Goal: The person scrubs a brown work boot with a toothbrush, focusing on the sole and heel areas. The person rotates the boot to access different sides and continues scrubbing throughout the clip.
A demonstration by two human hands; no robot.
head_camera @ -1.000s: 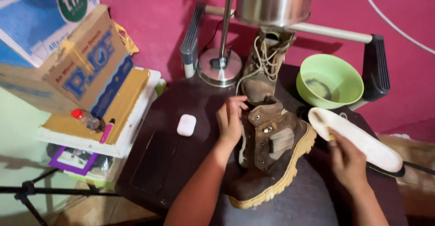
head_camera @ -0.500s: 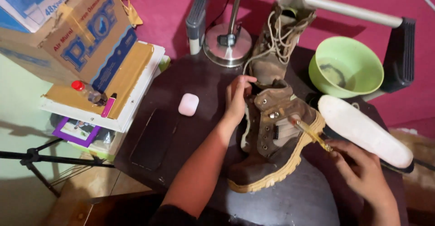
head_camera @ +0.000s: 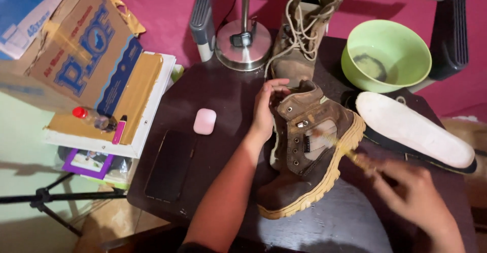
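A brown boot with a yellow sole lies on its side on the dark table. My left hand grips the boot's open collar and holds it steady. My right hand, blurred, holds a small brush whose bristles touch the boot's side near the sole. A second brown laced boot stands upright behind. A white insole lies to the right of the boot.
A green bowl sits at the back right, a lamp base at the back. A pink earbud case and a dark phone lie left of the boot. A cardboard box and books stand at the left.
My right hand has let go of the insole and now works a brush against the boot's side. The left hand stays on the boot's collar. The view has shifted downward.
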